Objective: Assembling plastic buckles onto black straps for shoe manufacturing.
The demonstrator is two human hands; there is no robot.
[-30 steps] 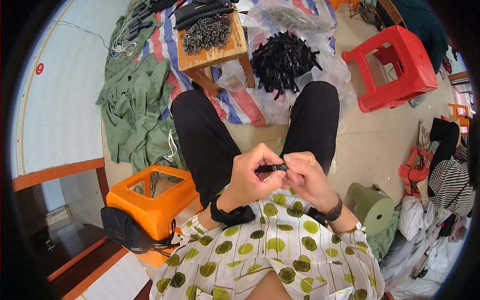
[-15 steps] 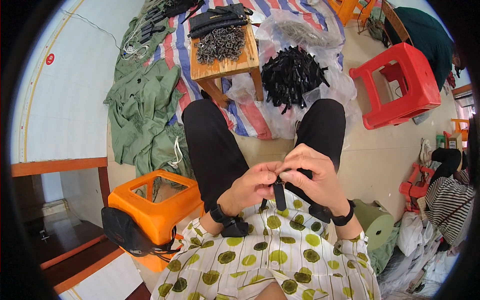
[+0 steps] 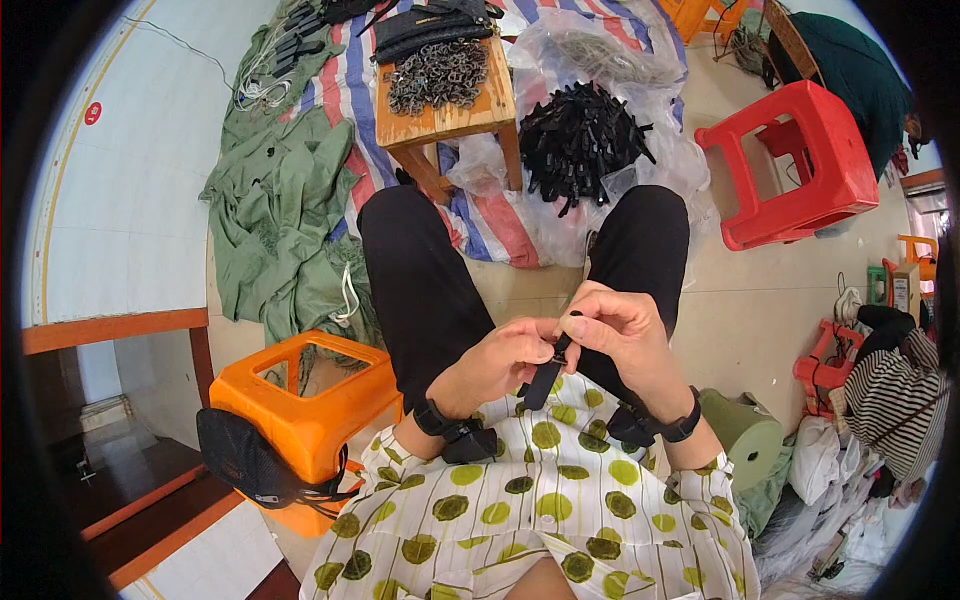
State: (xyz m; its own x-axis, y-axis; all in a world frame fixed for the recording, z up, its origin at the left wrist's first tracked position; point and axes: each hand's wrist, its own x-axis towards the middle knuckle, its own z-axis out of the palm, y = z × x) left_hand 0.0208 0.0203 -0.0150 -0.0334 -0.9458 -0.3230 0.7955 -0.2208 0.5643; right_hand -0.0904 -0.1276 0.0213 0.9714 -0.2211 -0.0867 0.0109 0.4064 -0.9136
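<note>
Over my lap, a short black strap (image 3: pixel 543 383) hangs between my two hands. The fingers of my left hand (image 3: pixel 500 358) pinch it near its middle, where a small metal buckle seems to sit, mostly hidden by the fingertips. My right hand (image 3: pixel 622 335) grips the strap's upper end between thumb and forefinger. Past my knees, a pile of black straps (image 3: pixel 585 145) lies on clear plastic sheeting. Left of it, a heap of metal buckles (image 3: pixel 437 77) rests on a wooden stool (image 3: pixel 450 122), beside a black bag (image 3: pixel 435 30).
An orange plastic stool (image 3: pixel 300 395) stands at my left with a black bag (image 3: pixel 240 460) hanging on it. A red stool (image 3: pixel 800 170) is at the far right. Green cloth (image 3: pixel 275 200) lies bunched on the floor. A green roll (image 3: pixel 742 435) stands near my right elbow.
My right hand has drawn the strap's upper end up and right, so more of it shows above the left fingers. The hanging end has tilted leftward.
</note>
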